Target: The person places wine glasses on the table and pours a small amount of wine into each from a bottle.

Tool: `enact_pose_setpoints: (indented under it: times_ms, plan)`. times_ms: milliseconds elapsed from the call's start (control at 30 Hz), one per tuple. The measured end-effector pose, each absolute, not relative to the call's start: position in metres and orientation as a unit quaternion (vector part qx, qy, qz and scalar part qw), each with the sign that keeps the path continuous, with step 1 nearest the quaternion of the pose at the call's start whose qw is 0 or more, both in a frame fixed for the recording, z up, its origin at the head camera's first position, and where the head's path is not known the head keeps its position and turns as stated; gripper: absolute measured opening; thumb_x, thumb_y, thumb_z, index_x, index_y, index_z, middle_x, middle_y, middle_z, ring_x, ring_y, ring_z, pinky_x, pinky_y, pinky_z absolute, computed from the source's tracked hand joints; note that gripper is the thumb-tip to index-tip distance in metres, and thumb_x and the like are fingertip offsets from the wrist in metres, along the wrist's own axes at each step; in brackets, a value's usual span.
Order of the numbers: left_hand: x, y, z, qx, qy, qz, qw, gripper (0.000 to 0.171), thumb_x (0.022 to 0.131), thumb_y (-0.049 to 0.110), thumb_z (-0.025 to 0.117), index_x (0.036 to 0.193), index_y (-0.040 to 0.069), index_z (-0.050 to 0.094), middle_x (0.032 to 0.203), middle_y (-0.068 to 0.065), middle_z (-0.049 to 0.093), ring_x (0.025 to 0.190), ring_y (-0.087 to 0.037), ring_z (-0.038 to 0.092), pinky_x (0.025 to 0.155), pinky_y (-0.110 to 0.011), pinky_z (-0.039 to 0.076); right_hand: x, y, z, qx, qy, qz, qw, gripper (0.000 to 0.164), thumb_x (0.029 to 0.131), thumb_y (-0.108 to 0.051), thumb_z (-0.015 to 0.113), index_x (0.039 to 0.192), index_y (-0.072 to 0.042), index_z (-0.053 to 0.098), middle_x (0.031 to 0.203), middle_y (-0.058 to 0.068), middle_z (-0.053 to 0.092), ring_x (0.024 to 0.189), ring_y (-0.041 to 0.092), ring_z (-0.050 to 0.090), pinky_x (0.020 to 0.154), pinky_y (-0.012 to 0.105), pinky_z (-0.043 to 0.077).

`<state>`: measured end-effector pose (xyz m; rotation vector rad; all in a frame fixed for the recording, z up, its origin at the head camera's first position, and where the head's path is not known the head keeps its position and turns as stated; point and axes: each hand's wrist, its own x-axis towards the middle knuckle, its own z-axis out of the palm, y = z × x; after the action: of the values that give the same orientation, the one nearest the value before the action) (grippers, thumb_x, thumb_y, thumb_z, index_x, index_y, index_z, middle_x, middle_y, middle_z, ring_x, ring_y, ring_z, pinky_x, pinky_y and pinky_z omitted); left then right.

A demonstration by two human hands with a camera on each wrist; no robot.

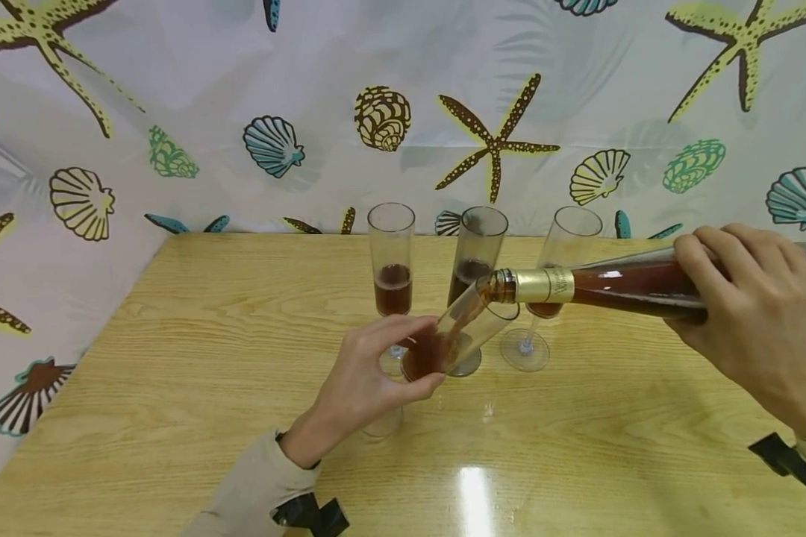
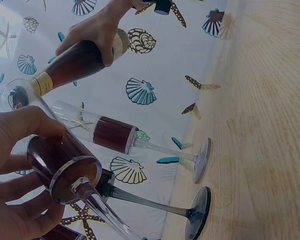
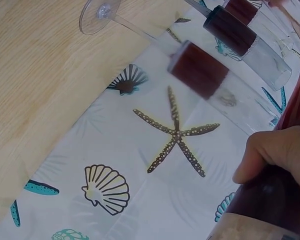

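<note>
My left hand point(image 1: 369, 365) grips the bowl of a tilted champagne flute point(image 1: 473, 317), fingers and thumb around its lower part. Dark red wine lies in that flute, and its stem point(image 2: 102, 207) shows below the hand in the left wrist view. From the right, my right hand point(image 1: 759, 306) holds a wine bottle point(image 1: 625, 283) by its upper body, nearly level. The gold-collared mouth is at the flute's rim, and a reddish stream runs down inside the glass. Behind the tilted flute stand a left flute point(image 1: 392, 280), a grey-tinted middle flute point(image 1: 481, 239) and a right flute point(image 1: 574, 231), each partly filled.
All three standing flutes are close behind the hands on the wooden table point(image 1: 242, 298). A white cloth point(image 1: 208, 67) printed with shells and starfish hangs along the table's back and left edges.
</note>
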<state>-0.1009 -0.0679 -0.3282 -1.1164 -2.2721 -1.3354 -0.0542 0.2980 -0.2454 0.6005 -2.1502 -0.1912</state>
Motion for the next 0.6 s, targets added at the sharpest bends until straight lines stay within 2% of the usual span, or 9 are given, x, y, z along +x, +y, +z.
enact_pose_setpoints:
  times_ms: [333,600]
  plan:
    - [-0.1014,-0.0664,-0.3272,-0.389,-0.786,-0.459,0.145,0.051,0.071,0.009,0.082,0.119,0.002,0.067,0.112,-0.01,0.07,0.1,-0.022,0.067,0.082,-0.035,0.057,-0.0535,0.3004,-0.2482,0.243,-0.862,-0.074,0.439,0.078,0.042,-0.005,0.087,0.112,0.006,0.054,0.105,0.028,0.058,0.099,0.05,0.051,0.087,0.063,0.042]
    - [-0.0996,-0.0669,-0.328,-0.38,-0.79,-0.459,0.144,0.053,0.071,0.013,0.083,0.12,0.004,0.067,0.115,-0.009,0.069,0.104,-0.022,0.066,0.085,-0.037,0.056,-0.0509,0.2913,-0.2534,0.221,-0.876,-0.063,0.424,0.084,0.035,-0.003,0.091,0.111,0.003,0.056,0.103,0.024,0.061,0.097,0.047,0.053,0.085,0.06,0.044]
